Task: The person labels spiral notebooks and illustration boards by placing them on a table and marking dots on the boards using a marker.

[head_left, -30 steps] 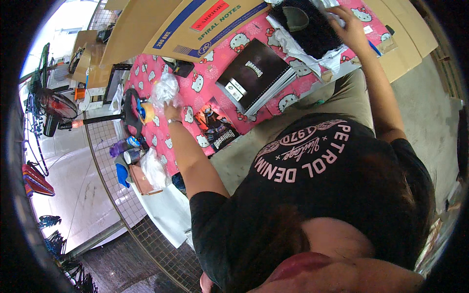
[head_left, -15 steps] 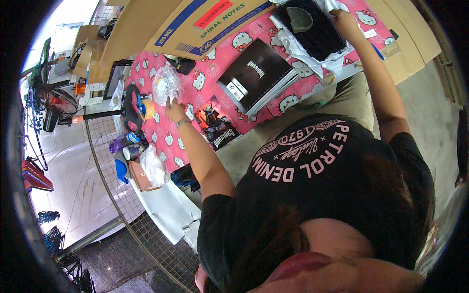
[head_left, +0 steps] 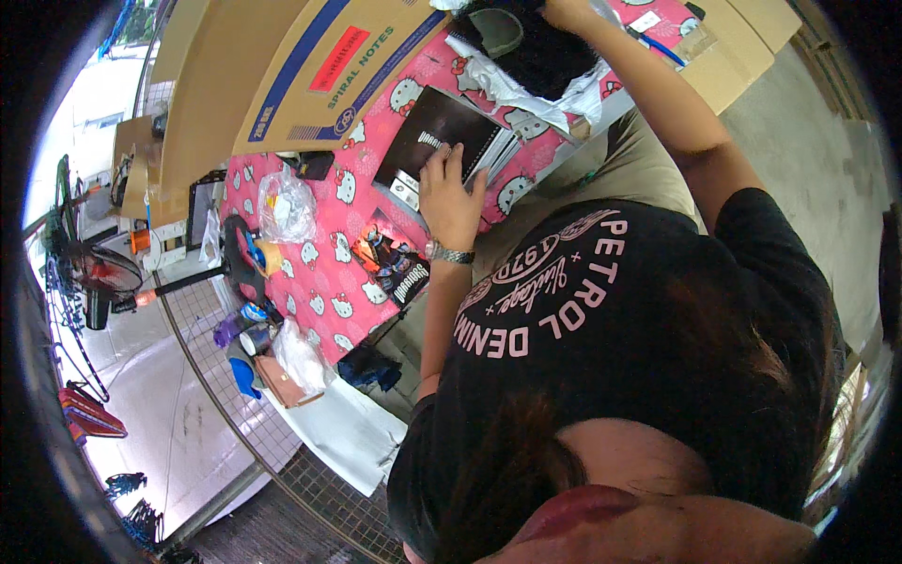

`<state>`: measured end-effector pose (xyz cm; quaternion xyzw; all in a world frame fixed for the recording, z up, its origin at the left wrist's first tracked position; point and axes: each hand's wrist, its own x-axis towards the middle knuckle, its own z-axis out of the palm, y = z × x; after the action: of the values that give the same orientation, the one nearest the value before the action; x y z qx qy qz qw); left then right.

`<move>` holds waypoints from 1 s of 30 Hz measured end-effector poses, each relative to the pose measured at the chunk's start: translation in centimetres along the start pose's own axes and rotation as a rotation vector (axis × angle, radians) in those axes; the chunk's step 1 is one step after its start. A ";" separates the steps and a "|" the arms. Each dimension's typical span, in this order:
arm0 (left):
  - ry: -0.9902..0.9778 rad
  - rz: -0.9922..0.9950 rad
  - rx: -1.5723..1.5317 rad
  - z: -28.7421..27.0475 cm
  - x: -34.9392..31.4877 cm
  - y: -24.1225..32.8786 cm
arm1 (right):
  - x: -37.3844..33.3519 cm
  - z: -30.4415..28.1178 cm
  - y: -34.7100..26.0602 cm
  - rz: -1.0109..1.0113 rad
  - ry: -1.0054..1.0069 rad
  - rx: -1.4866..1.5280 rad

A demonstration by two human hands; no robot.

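My left hand (head_left: 453, 202) lies with fingers outstretched on a stack of black spiral notebooks (head_left: 406, 152), near its wire-bound edge. At the top of the view my right hand (head_left: 569, 15) is beside a black, fuzzy-looking bundle (head_left: 554, 66) that rests on crumpled white plastic (head_left: 484, 77). The right fingers are cut off by the picture's edge, so their grip is hidden. A grey-green rounded patch (head_left: 496, 32) shows on the bundle. Next to the notebooks lies a dark picture card (head_left: 393, 263) with a red and orange figure.
A pink cartoon-print cover (head_left: 324, 301) spreads over the table. Behind stands a large cardboard box (head_left: 319, 85). To the left are a clear plastic bag (head_left: 287, 209), a roll of tape (head_left: 271, 258), a fan (head_left: 103, 277) and a brown wallet (head_left: 287, 381). A blue pen-like object (head_left: 662, 49) lies at right.
My left hand has left the clear plastic bag and moved right onto the notebooks. My right hand stays by the black bundle, now higher in the picture. The whole view has shifted and tilted.
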<state>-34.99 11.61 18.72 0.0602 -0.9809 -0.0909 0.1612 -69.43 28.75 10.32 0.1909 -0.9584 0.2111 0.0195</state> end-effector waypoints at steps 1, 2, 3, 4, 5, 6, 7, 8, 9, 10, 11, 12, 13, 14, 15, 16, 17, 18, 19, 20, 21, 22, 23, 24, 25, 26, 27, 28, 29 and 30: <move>-0.072 -0.002 0.054 0.4 0.3 0.0 | -1.0 -2.1 -1.2 0.049 -0.005 0.029; -0.087 0.012 0.068 0.4 0.2 -0.2 | -1.6 -3.5 -1.9 0.095 -0.011 0.060; -0.103 0.022 0.084 0.3 -0.2 -0.6 | 0.6 0.3 -0.5 0.011 0.023 0.060; -0.117 0.053 0.084 0.3 0.3 -0.2 | 1.3 1.2 1.2 -0.029 0.067 0.064; -0.121 0.122 0.064 -0.3 0.7 -0.2 | 1.7 1.9 1.9 -0.083 0.100 0.076; -0.178 0.108 0.012 -1.3 0.9 -0.3 | 1.8 2.7 2.5 -0.138 0.132 0.088; -0.235 0.090 -0.034 -2.5 1.1 -0.5 | 1.8 3.4 2.5 -0.202 0.209 0.194; -0.287 0.087 -0.086 -3.8 1.7 -0.4 | 2.3 3.1 3.2 -0.178 0.167 0.116; -0.229 0.113 -0.108 -4.8 2.4 -0.2 | 3.3 2.6 4.0 -0.149 0.127 0.037; -0.249 0.053 -0.032 -6.0 3.4 0.6 | 3.9 1.9 5.3 -0.111 0.085 -0.048; -0.216 0.013 -0.007 -7.6 3.6 0.8 | 3.9 2.0 4.2 -0.060 0.094 0.007; -0.183 -0.021 0.014 -8.4 4.0 0.7 | 3.8 1.7 3.8 -0.061 0.106 0.072; -0.111 -0.008 0.059 -8.8 3.5 -0.2 | 3.0 1.5 1.8 -0.080 0.105 0.154; -0.080 -0.004 0.108 -8.9 3.1 -0.9 | 2.1 1.1 -0.1 -0.094 0.107 0.233; -0.043 0.019 0.146 -8.6 3.2 -1.3 | 1.5 0.4 -1.0 -0.041 0.222 0.355; -0.005 0.060 0.171 -8.0 3.9 -1.2 | 1.9 -0.6 -0.4 -0.032 0.337 0.402; 0.033 0.042 0.125 -7.4 4.4 -0.8 | 2.4 -1.5 0.2 -0.025 0.452 0.448; 0.068 0.052 0.112 -7.0 4.9 -0.5 | 2.7 -2.5 0.9 -0.021 0.567 0.492; 0.087 0.030 0.125 -7.4 4.4 -0.8 | 2.0 -3.3 -0.1 -0.064 0.452 0.601; 0.115 0.026 0.118 -7.3 4.4 -0.6 | 1.8 -4.3 0.0 -0.191 0.383 0.627; 0.119 0.057 0.112 -7.1 4.6 -0.4 | 1.5 -5.2 0.0 -0.319 0.310 0.652; 0.126 0.089 0.099 -6.6 4.8 -0.1 | 1.3 -6.7 0.2 -0.446 0.237 0.665; 0.124 0.080 0.121 -6.9 3.9 -0.6 | -1.2 -9.6 -3.4 -0.437 -0.008 0.710; 0.111 0.063 0.137 -7.0 3.4 -0.5 | -4.7 -13.0 -6.7 -0.423 -0.244 0.737; 0.112 0.089 0.129 -6.9 4.0 0.5 | -6.5 -13.8 -6.9 -0.498 -0.283 0.807; 0.109 0.110 0.121 -6.6 4.6 1.0 | -7.7 -13.5 -6.9 -0.573 -0.329 0.877; 0.118 0.102 0.089 -6.5 4.6 0.9 | -8.8 -13.3 -7.3 -0.703 -0.273 0.834; 0.121 0.108 0.081 -6.5 4.8 0.9 | -9.9 -13.1 -7.7 -0.830 -0.220 0.788; 0.121 0.110 0.071 -6.4 4.7 0.8 | -10.8 -12.7 -8.3 -0.860 -0.175 0.805; 0.122 0.113 0.061 -6.3 4.7 0.8 | -11.3 -12.7 -8.8 -0.906 -0.133 0.806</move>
<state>-37.43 10.66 26.18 0.0153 -0.9734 -0.0482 0.2235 -56.20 30.69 24.05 0.5848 -0.6256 0.5157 -0.0262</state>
